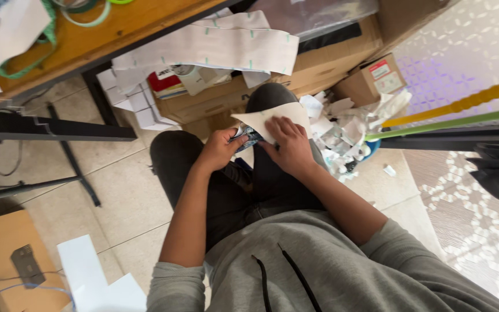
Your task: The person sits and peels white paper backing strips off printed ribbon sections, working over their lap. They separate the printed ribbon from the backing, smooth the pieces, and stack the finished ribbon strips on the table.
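Cream paper, a curved-edged sheet (275, 118), lies over the person's right knee at the centre of the frame. The right hand (289, 144) rests flat on the sheet's lower edge with its fingers spread and pressing down. The left hand (222, 149), just left of it, has its fingers curled tight around a small dark-and-silver tool (248, 137); what kind of tool it is cannot be told. Its tip meets the sheet's lower left corner.

Room is tight. Cardboard boxes (319, 63) close off the space just above the knees, and long white strips (220, 43) hang over them from the wooden desk (88, 40) at the upper left. A heap of paper scraps (347, 127) lies just right of the right hand, near a yellow and a green pole (451, 115). Bare floor tiles (122, 190) give open space at the left, bounded by black desk legs (59, 132).
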A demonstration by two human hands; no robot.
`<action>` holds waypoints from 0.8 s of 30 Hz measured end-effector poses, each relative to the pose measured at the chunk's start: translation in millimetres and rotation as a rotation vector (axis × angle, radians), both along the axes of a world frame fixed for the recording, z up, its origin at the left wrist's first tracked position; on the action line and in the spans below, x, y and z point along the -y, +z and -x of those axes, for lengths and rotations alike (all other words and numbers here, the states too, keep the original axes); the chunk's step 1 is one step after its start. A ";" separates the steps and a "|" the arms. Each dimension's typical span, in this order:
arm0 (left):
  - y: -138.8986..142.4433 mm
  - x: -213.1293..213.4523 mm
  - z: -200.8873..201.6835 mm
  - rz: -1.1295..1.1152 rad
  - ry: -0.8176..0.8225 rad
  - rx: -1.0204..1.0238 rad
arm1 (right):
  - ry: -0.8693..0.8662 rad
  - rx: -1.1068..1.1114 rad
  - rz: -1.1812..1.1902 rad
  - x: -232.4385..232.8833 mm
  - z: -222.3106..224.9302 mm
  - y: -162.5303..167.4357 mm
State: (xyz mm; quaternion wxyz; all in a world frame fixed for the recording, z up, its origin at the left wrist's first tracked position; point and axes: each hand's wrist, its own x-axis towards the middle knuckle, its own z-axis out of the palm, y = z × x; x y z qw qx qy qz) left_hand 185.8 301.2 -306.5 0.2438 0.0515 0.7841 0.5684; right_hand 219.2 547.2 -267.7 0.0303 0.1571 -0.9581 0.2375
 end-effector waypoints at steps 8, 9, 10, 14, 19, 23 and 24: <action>6.5 9.1 -1.6 0.441 0.081 -0.578 | 0.201 0.327 -0.041 -35.4 14.2 4.6; 15.9 0.8 -2.6 0.445 0.088 -0.722 | 0.196 0.349 -0.006 -40.0 13.6 3.4; 25.6 -11.5 -6.8 0.450 0.094 -0.860 | 0.207 0.344 0.042 -44.2 13.4 1.3; 49.0 -72.1 3.5 0.313 -0.284 -0.717 | 0.224 0.371 0.228 -56.7 17.7 -15.8; 45.3 -104.5 16.4 0.531 -0.481 -0.804 | 0.179 0.315 0.267 -68.7 19.3 -38.5; 38.3 -105.6 20.7 0.425 -0.464 -0.766 | 0.247 0.322 0.151 -73.6 18.1 -38.3; 36.7 -104.2 21.8 0.423 -0.457 -0.738 | 0.277 0.316 0.127 -72.8 18.9 -35.8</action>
